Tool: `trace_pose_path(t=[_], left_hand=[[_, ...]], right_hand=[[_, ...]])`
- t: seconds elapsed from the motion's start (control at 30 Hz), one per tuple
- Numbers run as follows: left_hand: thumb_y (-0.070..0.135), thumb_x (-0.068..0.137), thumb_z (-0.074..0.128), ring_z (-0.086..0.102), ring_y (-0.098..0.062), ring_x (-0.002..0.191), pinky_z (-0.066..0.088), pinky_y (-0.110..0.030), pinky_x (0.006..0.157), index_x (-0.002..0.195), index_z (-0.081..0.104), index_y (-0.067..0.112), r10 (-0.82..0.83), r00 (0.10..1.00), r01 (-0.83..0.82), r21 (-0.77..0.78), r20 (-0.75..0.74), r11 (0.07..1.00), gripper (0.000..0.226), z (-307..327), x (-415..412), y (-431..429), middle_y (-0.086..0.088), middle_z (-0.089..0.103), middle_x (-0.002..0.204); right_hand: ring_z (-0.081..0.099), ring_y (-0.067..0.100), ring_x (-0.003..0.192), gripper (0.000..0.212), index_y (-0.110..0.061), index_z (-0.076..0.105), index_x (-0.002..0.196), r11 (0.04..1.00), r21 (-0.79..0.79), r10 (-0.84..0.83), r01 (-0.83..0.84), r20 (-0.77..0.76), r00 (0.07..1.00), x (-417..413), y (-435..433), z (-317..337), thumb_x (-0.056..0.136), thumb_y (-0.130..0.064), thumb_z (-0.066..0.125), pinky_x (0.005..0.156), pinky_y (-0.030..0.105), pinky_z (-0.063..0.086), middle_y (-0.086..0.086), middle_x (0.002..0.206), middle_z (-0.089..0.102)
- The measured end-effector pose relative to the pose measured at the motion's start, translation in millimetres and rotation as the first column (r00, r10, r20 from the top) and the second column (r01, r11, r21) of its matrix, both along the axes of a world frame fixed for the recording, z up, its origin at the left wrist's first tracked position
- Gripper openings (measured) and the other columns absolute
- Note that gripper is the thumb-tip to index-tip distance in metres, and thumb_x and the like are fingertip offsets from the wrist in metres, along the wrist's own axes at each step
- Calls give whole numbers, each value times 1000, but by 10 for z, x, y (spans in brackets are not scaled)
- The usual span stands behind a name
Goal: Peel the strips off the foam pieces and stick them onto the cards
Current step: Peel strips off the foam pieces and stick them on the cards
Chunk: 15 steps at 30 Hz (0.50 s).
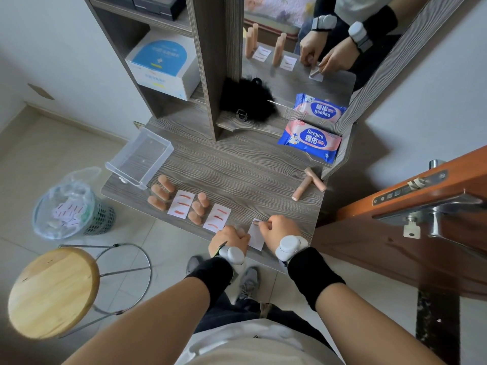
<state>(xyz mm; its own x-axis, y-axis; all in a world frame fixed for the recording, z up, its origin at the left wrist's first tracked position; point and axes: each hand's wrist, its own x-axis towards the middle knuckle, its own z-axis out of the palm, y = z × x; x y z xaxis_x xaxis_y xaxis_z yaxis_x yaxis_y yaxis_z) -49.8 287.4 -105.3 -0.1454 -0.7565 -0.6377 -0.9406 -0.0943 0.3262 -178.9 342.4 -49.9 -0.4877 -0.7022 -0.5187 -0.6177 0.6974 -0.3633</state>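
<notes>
Nearest, along the near edge of the grey wood-grain desk (250,175): left hand (229,239) curled, contents hidden, grip impossible to tell. Right hand (276,230) pinching at the far corner of one blank white paper card (257,238), strip there unconfirmed. Leftward, one finished white card (217,218), then another (181,205): three red strips (183,204) each, three peach foam cylinders (197,206) beside each. Farther, near the right edge, two more cylinders (303,188), probably unpeeled.

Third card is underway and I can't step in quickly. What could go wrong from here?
1. The third card lies close to the table's front edge between the left hand and right hand; a nudge might slide it off.
2. Two loose foam pieces lie near the table's right edge and could roll off.
</notes>
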Motion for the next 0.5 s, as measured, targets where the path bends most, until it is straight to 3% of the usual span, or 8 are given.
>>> trace_pose_path(t=[0.13,0.33,0.5], left_hand=[[48,82,63,65,-25,81,53,-30,71,80,60,20,-1,1000,1,-2,-2,1000,28,-38,2,3,-4,69,89],[49,83,62,65,-25,83,56,-32,75,86,64,18,-6,1000,6,3,1,1000,31,-71,4,-3,-4,70,91],[51,81,62,63,-25,81,54,-32,73,82,59,22,-16,1000,16,5,10,1000,30,-62,9,-11,-2,66,87]], right_hand=[[62,33,85,37,-11,52,70,999,32,-3,3,-16,1000,-20,-7,28,96,-37,50,64,31,39,17,95,71],[50,29,75,35,-10,52,78,997,79,7,-5,-36,999,-92,42,57,96,-39,49,65,31,39,14,86,64],[59,33,82,33,-8,54,78,998,62,-15,17,-41,999,-130,110,17,95,-37,51,65,30,39,15,90,67]])
